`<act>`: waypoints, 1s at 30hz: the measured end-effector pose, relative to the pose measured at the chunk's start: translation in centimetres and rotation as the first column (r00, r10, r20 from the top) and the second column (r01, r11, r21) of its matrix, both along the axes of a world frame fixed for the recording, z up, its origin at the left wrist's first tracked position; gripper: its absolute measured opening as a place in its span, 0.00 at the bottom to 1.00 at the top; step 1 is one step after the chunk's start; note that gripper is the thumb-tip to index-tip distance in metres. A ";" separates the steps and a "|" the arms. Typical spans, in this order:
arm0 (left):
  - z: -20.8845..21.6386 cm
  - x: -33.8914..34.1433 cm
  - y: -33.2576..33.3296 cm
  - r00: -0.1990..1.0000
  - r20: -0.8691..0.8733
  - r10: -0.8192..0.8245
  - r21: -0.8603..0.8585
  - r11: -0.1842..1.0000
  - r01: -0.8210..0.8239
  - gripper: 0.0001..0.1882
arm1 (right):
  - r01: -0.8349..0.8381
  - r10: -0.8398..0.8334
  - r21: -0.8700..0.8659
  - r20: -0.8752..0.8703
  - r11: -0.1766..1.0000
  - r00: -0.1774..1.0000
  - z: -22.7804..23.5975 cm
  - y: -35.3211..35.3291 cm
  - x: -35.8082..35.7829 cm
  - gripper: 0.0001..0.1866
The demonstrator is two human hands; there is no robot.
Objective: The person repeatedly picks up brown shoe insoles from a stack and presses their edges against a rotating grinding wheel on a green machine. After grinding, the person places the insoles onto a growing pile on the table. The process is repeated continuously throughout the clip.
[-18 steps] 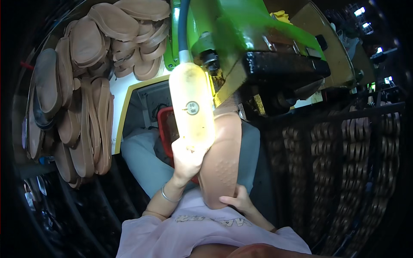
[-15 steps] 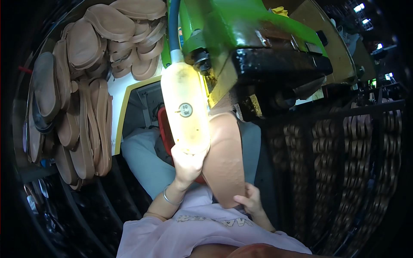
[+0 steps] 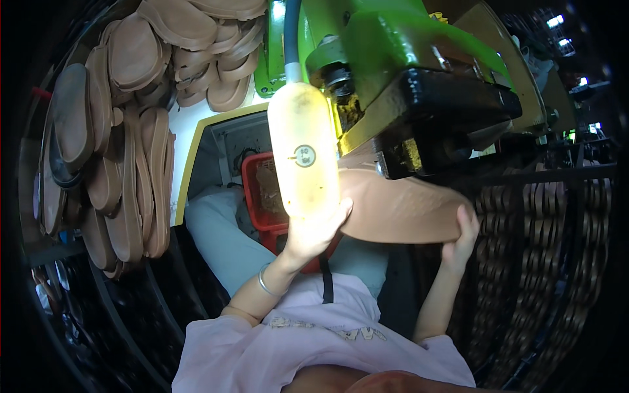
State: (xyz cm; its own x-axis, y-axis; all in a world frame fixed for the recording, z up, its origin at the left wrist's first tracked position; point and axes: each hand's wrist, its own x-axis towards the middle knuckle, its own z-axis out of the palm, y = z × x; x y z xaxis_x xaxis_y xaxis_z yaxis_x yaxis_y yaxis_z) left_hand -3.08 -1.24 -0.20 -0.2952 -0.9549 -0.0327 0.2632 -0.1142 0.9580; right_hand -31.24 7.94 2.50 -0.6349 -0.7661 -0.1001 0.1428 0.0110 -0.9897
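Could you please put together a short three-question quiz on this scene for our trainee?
1. True or false: a silver bangle circles the left wrist.

2. Multiple choice: what is piled up to the left of the lit oblong lamp?
A) tan shoe soles
B) glass bottles
C) folded towels

3. Open question: which hand grips the end of the held sole that lies farther from the lamp?

Key: 1. True. 2. A. 3. The right hand.
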 end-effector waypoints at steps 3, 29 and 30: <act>0.5 -0.1 -0.5 1.000 -0.021 -0.002 -0.006 1.000 0.002 0.22 | -0.144 0.145 0.015 -0.079 0.989 0.986 1.7 -5.3 -2.5 0.15; 0.9 17.0 3.0 0.921 0.123 0.369 0.121 0.916 -0.383 0.20 | -0.638 0.647 -0.242 -0.052 0.731 0.761 0.8 -10.9 12.1 0.13; 0.7 17.3 3.7 0.922 0.103 0.372 0.147 0.911 -0.384 0.19 | -0.638 0.641 -0.232 -0.072 0.734 0.764 0.9 -10.9 12.7 0.14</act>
State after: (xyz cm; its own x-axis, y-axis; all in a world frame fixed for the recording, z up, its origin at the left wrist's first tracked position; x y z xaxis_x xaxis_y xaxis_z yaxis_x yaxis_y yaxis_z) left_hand 14.22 2.44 0.47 0.0962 -0.9745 -0.2025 0.2488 -0.1735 0.9529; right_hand -18.55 -2.98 3.40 0.0130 -0.9919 0.1264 0.1964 -0.1214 -0.9730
